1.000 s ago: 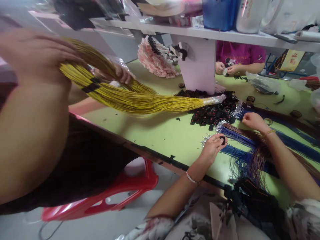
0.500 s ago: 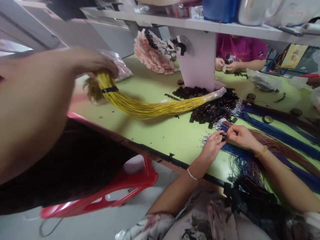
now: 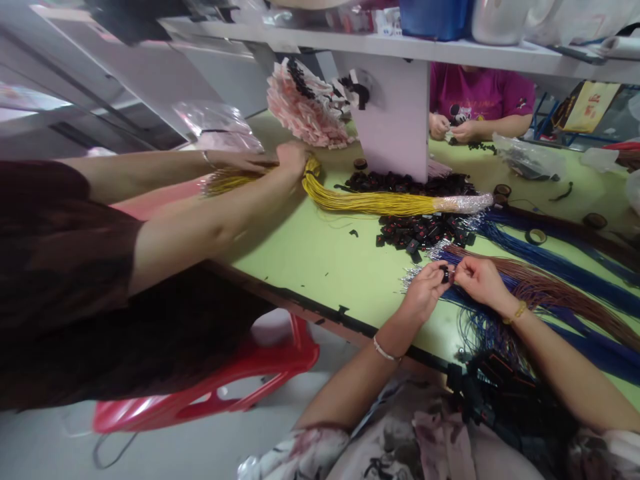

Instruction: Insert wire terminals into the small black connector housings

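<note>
Black connector piece [image 3: 445, 273]: at the near right of the table [image 3: 280, 247], just above it, gripped in the left hand [image 3: 424, 291], fingers closed on its edges. Right hand [image 3: 481, 279] is right up beside it, fingers pinched together. Whatever's between them is too small to make out, maybe a thin wire end.

Main risk, my read: part is tiny and the fingers cover most of it, so a slight tilt could make for a bad line-up or a bent tip. Loose pinch on the left and it could drop among the wires.

Right under/beside the hands: brown wires [image 3: 543, 285] and blue wires [image 3: 587, 263], with a loose tangle [image 3: 483, 330] nearer the table edge. Snag hazard: right forearm lies over the strands, so a sleeve or bracelet [image 3: 516, 312] could catch and drag them.

Further left and far: black housing pile [image 3: 413, 233], with the yellow wire bundle [image 3: 370, 203] across it. Its plastic-wrapped end [image 3: 463, 203] sits close to silver wire tips [image 3: 477, 220]. Co-worker's hand [image 3: 291, 158] is on the bundle's left part; a tug there could sweep housings around or ruffle the tips.

Near edge: black parts [image 3: 505, 393] by the lap, could get knocked to the floor by an elbow.
</note>
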`<action>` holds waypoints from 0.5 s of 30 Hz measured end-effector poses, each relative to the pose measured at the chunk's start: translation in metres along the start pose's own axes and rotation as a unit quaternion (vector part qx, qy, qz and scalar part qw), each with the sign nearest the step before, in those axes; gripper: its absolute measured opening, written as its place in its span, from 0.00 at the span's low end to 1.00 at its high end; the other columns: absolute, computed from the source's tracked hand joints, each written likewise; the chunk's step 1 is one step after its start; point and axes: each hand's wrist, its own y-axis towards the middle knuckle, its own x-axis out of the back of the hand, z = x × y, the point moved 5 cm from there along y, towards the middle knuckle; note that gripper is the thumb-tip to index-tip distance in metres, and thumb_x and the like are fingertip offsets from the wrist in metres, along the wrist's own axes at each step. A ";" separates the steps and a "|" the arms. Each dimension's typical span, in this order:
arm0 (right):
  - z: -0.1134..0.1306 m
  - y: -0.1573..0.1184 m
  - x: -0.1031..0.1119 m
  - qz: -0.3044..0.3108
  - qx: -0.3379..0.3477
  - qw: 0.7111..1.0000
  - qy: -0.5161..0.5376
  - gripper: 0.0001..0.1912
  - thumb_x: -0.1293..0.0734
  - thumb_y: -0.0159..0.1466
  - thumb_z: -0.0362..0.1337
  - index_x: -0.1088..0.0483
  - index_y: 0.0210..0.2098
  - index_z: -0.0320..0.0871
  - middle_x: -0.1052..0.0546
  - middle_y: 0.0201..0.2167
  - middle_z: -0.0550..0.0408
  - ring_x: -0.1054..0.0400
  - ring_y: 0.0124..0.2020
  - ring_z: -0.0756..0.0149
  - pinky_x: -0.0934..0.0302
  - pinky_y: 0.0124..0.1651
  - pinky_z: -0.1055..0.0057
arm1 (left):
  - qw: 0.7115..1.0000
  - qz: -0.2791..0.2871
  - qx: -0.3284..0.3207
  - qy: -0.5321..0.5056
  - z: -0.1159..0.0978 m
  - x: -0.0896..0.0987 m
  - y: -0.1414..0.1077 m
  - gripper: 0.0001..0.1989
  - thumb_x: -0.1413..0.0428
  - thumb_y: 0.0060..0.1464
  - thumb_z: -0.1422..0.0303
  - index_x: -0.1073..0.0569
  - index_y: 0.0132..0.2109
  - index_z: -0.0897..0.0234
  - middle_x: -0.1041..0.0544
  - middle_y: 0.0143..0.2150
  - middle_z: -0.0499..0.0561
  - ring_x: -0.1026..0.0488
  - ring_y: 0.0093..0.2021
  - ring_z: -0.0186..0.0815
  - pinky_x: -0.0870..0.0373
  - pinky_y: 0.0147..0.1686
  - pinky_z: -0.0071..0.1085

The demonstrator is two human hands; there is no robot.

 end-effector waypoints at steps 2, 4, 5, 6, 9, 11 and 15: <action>0.002 -0.001 0.000 -0.007 -0.002 1.000 -0.004 0.09 0.38 0.56 0.37 0.37 0.20 0.42 0.37 0.15 0.62 0.48 0.17 0.75 0.55 0.23 0.76 | 1.000 -0.003 -0.002 0.005 -0.001 0.000 -0.001 0.09 0.42 0.49 0.75 0.27 0.40 0.66 0.25 0.40 0.52 0.27 0.41 0.32 0.35 0.52 0.36; 0.002 -0.002 -0.001 -0.006 -0.006 1.000 -0.001 0.10 0.38 0.56 0.37 0.38 0.20 0.42 0.37 0.14 0.62 0.48 0.17 0.75 0.55 0.22 0.76 | 1.000 -0.007 -0.002 0.011 -0.001 0.001 -0.001 0.11 0.41 0.48 0.75 0.27 0.41 0.65 0.25 0.41 0.52 0.27 0.42 0.33 0.36 0.53 0.37; 0.002 -0.002 -0.001 -0.004 -0.007 1.000 0.005 0.10 0.38 0.56 0.37 0.38 0.20 0.42 0.37 0.14 0.62 0.48 0.17 0.75 0.55 0.22 0.76 | 1.000 -0.010 -0.003 0.016 -0.002 0.001 -0.002 0.11 0.40 0.47 0.74 0.27 0.41 0.65 0.24 0.41 0.53 0.27 0.42 0.33 0.36 0.53 0.37; 0.002 -0.002 -0.002 0.000 -0.007 1.000 0.014 0.10 0.39 0.56 0.37 0.39 0.20 0.42 0.37 0.15 0.62 0.48 0.17 0.75 0.55 0.22 0.76 | 1.000 -0.014 -0.004 0.023 -0.002 0.002 -0.002 0.12 0.39 0.46 0.74 0.27 0.41 0.65 0.24 0.42 0.53 0.27 0.42 0.33 0.36 0.53 0.37; 0.001 -0.003 -0.004 0.012 -0.002 0.999 0.042 0.11 0.39 0.56 0.37 0.40 0.19 0.42 0.37 0.15 0.62 0.48 0.18 0.75 0.54 0.23 0.76 | 0.998 -0.027 -0.011 0.051 -0.005 0.003 -0.003 0.15 0.37 0.44 0.72 0.27 0.41 0.65 0.24 0.41 0.53 0.27 0.42 0.33 0.35 0.52 0.37; 0.000 -0.003 -0.004 0.017 -0.003 0.999 0.050 0.10 0.39 0.56 0.37 0.40 0.20 0.42 0.37 0.16 0.62 0.49 0.18 0.75 0.54 0.23 0.77 | 0.997 -0.031 -0.015 0.066 -0.006 0.003 -0.004 0.16 0.36 0.42 0.71 0.27 0.41 0.66 0.24 0.41 0.53 0.27 0.41 0.33 0.34 0.50 0.36; 0.000 -0.002 -0.006 0.022 -0.014 0.998 0.053 0.10 0.39 0.56 0.37 0.40 0.19 0.42 0.39 0.15 0.62 0.49 0.18 0.75 0.54 0.22 0.77 | 0.997 -0.028 -0.014 0.077 -0.005 0.000 -0.006 0.17 0.36 0.41 0.70 0.27 0.41 0.66 0.24 0.40 0.52 0.28 0.39 0.32 0.33 0.46 0.33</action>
